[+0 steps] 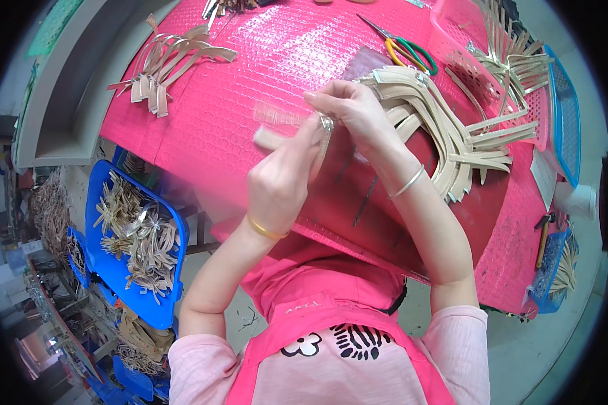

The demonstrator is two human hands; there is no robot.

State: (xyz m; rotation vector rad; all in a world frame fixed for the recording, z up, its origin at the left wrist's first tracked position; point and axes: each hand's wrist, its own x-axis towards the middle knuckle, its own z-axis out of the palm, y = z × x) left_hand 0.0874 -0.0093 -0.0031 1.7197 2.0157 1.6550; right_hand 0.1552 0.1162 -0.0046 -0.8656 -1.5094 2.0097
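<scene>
Both hands are meeting over the middle of the pink bubble-wrap-covered surface [250, 81], working on one beige strap [271, 138] with a small metal buckle [327, 123]. The left hand [277, 182] is closing its grip around the strap, thumb and fingers clamped together on it, with the strap's free end sticking out to the left of the knuckles. The right hand [351, 111] is pinching its grip together on the buckle at the strap's other end, just above the left hand and touching it. A gold bangle [267, 231] is circling the left wrist and a silver bangle [408, 182] is circling the right.

Just to the right of the hands, a large fanned pile of beige straps [452, 138] is lying on the surface, partly under the right forearm. Beyond that pile, scissors with green and yellow handles [405, 48] are resting near the far edge. Well to the left of the hands, a smaller bunch of straps [165, 61] is lying near the surface's corner. Below the surface's left edge, a blue tray [115, 270] is holding a heap of finished strap pieces. At the surface's right end, a pink basket [534, 101] is carrying more straps.
</scene>
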